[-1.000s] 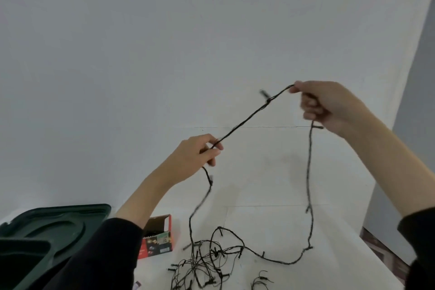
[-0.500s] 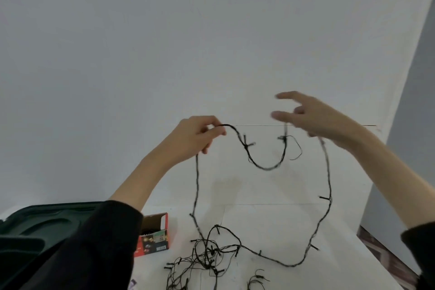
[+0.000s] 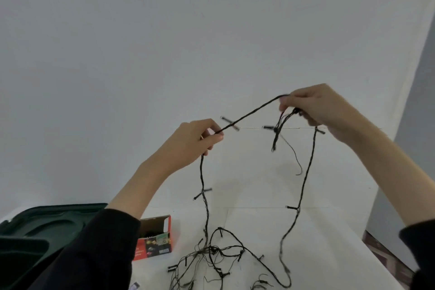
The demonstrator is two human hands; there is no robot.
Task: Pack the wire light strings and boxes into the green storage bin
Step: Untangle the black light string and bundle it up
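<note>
A dark wire light string [image 3: 249, 114] stretches taut between my two raised hands. My left hand [image 3: 195, 141] pinches it at the lower left, and the wire hangs from there down to a tangled heap [image 3: 211, 256] on the white table. My right hand [image 3: 310, 106] grips the upper end together with a short gathered loop, and another strand drops from it to the heap. An open red box [image 3: 156, 240] stands on the table beside my left sleeve. The green storage bin [image 3: 35, 231] sits at the lower left, with its lid part showing.
The white table [image 3: 317, 231] runs to an edge at the right, where patterned floor [image 3: 386, 256] shows below. A plain white wall fills the background. A small object [image 3: 134, 286] peeks in at the bottom edge near my left sleeve.
My right hand closed on the string and lifted up to the right, adding a short loop to its grip. The slack between my hands has pulled straight. My left hand stayed roughly in place.
</note>
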